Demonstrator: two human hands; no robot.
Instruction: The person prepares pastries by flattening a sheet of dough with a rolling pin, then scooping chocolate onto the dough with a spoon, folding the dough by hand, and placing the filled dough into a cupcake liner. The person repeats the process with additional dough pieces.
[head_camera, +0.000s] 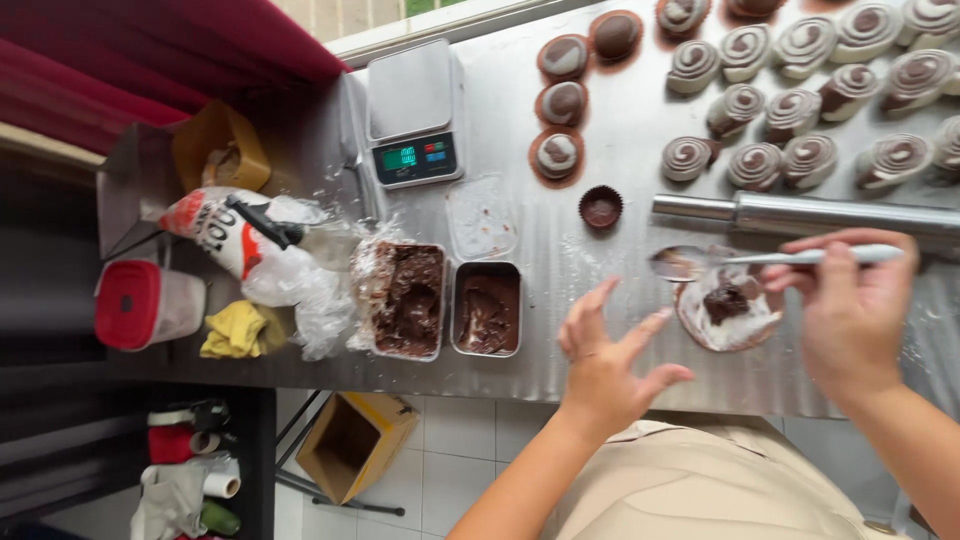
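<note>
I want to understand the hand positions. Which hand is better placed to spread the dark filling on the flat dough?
The right hand: it holds the spoon just above the dark filling on the flat dough. The left hand hovers open beside the dough, holding nothing.

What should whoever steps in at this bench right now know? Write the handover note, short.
Right hand: grip shut on a spoon held over the flattened dough round.
Left hand: open, fingers spread, just left of the round, holding nothing.
Things: dark filling already sits on the round. Two filling trays lie to the left, a rolling pin lies behind the round, a scale sits farther back.
Done: filling placed; many swirled rolls lined up at the back.
Left: this round is unwrapped.
</note>
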